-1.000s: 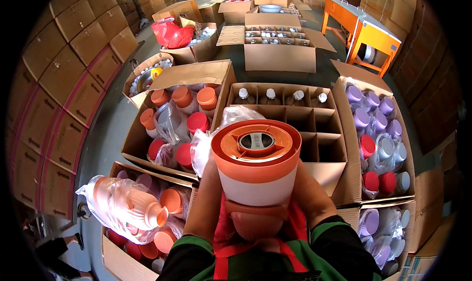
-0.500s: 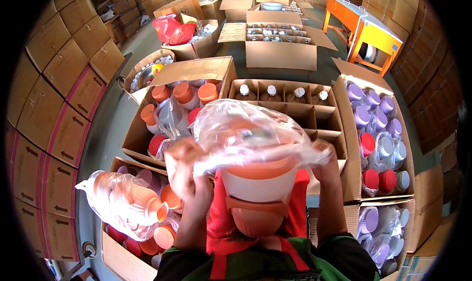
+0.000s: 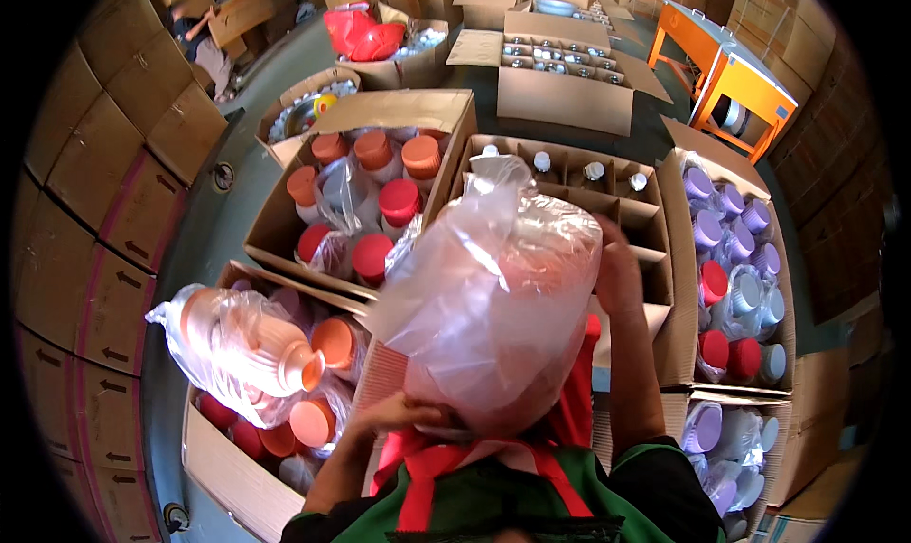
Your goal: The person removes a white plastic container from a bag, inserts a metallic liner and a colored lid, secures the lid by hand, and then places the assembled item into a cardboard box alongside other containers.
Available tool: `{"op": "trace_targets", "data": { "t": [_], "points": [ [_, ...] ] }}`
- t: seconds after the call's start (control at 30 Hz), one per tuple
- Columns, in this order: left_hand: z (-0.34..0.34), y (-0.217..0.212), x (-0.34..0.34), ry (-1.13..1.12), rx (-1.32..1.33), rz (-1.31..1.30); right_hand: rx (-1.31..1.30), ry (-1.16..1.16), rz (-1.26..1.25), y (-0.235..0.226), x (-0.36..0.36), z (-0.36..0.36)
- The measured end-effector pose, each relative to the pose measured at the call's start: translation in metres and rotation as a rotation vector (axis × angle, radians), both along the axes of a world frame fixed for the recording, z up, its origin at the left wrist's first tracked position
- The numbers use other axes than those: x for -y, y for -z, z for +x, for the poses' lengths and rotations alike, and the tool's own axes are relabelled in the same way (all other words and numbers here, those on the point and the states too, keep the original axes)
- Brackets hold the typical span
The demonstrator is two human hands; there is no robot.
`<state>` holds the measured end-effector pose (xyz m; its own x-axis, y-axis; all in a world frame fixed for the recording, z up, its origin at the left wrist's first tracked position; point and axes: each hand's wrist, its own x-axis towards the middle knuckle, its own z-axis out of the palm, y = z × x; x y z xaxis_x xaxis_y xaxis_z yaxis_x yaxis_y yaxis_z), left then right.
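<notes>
An orange and white plastic jug (image 3: 550,258) sits inside a clear plastic bag (image 3: 465,287), upright in front of my body. The bag's loose end (image 3: 498,173) bunches up at the far side. My left hand (image 3: 403,412) is closed against the bag's lower left side, with some fingertips hidden behind it. My right hand (image 3: 615,263) grips the far right side of the bagged jug, its fingers partly covered by plastic. Left of my left forearm, another bagged orange plastic jug (image 3: 251,348) lies tilted on top of an open carton.
Open cartons surround me: orange- and red-lidded containers (image 3: 373,149) at left, white-capped bottles (image 3: 593,173) in a divided box (image 3: 626,225) ahead, purple-lidded ones (image 3: 707,228) at right. Carton stacks (image 3: 104,201) line the left. A person (image 3: 204,45) carries a box at far left.
The plastic bag, earlier stretched between both hands over the jug's top, now covers the jug. My left hand has dropped to its lower side. A person has appeared at far left.
</notes>
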<state>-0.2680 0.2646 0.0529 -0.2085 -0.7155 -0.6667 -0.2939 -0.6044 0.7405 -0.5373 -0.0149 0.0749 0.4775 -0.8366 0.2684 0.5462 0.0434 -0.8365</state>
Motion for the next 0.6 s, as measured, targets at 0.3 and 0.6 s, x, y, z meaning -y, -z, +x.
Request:
{"op": "trace_targets", "data": {
  "t": [0.3,0.6],
  "points": [
    [-0.003,0.018,0.019,-0.565,-0.527,-0.85,-0.398,-0.274,0.017,0.067,-0.148,0.0],
    [0.033,0.099,0.119,-0.749,-0.322,-0.606,-0.493,-0.146,-0.165,-0.01,-0.097,0.025]
  ]
}}
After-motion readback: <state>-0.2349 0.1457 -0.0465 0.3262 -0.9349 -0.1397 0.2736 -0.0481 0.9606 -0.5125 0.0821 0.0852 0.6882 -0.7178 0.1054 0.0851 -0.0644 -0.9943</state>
